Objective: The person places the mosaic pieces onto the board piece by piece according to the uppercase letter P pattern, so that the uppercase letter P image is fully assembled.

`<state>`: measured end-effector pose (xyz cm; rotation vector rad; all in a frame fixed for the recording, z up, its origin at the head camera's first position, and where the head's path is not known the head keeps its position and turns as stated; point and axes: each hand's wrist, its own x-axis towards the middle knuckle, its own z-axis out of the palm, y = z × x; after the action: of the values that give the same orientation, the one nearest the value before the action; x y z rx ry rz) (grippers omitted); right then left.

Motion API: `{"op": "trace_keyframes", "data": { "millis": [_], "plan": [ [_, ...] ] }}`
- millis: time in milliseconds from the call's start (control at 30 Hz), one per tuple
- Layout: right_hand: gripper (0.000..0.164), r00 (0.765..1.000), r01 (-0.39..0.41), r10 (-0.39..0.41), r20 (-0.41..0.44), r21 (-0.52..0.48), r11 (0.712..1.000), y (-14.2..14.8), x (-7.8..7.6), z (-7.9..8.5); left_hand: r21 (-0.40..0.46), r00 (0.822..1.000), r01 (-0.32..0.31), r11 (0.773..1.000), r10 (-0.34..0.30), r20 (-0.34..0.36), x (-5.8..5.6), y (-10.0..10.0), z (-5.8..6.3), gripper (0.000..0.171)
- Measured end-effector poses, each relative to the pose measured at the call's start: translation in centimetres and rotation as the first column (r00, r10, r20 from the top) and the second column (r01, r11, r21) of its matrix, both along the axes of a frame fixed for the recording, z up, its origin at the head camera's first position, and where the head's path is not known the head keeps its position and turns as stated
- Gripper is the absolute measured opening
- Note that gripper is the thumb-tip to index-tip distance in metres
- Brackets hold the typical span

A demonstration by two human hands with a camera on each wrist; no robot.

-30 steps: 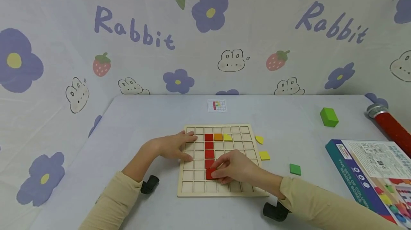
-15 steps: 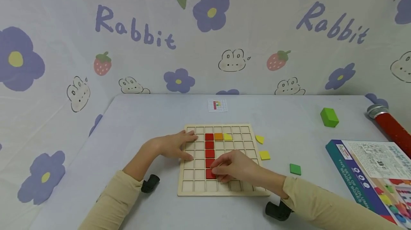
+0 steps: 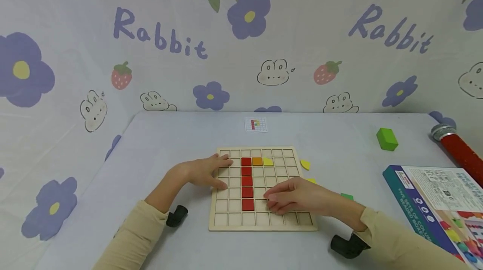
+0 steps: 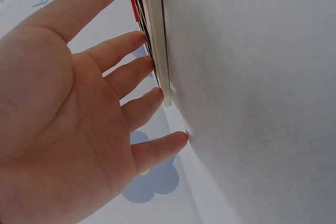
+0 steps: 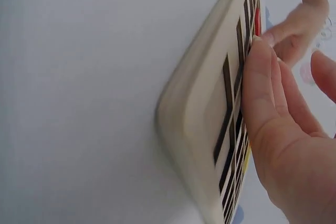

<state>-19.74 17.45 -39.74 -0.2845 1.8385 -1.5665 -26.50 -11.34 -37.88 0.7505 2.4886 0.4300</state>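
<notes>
A wooden grid board [image 3: 228, 219] lies on the table, its cells outlined by thin ridges. Red square tiles [image 3: 247, 181] fill a column in it. An orange tile [image 3: 257, 161] and a yellow tile [image 3: 268, 161] continue rightward from the second row. My left hand [image 3: 205, 171] rests on the board's left edge with fingers spread, and the left wrist view shows its bare palm [image 4: 68, 114]. Right of the lowest red tiles, my right hand [image 3: 296, 196] hovers low over the cells, fingers loosely bent, holding nothing visible. The right wrist view has those fingers [image 5: 260, 77] close to the grid.
Beside the board lie a yellow rounded piece [image 3: 305, 164], a partly hidden yellow tile [image 3: 311, 180] and a partly hidden green tile [image 3: 347, 196]. A pattern card [image 3: 256, 125] sits behind. Rightward are a green block [image 3: 387, 139], a box [image 3: 409, 203] and a red microphone [image 3: 460, 148].
My right hand has let go of the lowest red tile and moved right, leaving that tile in its cell. The left hand stays in place.
</notes>
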Motion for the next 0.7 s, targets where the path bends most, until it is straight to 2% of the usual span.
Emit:
{"op": "trace_keyframes", "data": {
  "millis": [200,400,533,700],
  "plan": [
    [0.048,0.996,0.089,-0.089,-0.009,-0.021,0.996,3.5,-0.9,0.4,-0.002,1.0,0.008,1.0,-0.008,-0.004,-0.1,0.0,-0.1,0.074],
    [0.054,0.979,0.203,-0.204,-0.021,-0.032,0.979,7.1,-1.5,0.6,0.011,1.0,0.015,1.0,-0.015,0.003,-0.1,-0.1,-0.2,0.074],
    [0.057,0.964,0.263,-0.261,-0.057,0.027,0.964,8.9,-1.4,0.8,0.017,1.0,0.022,1.0,-0.022,0.005,-0.2,-0.1,-0.2,0.074],
    [0.061,0.942,0.307,-0.275,-0.192,0.167,0.937,10.8,-1.3,0.6,0.03,0.999,0.032,0.999,-0.032,0.001,-0.2,-0.3,-0.3,0.074]
  ]
}}
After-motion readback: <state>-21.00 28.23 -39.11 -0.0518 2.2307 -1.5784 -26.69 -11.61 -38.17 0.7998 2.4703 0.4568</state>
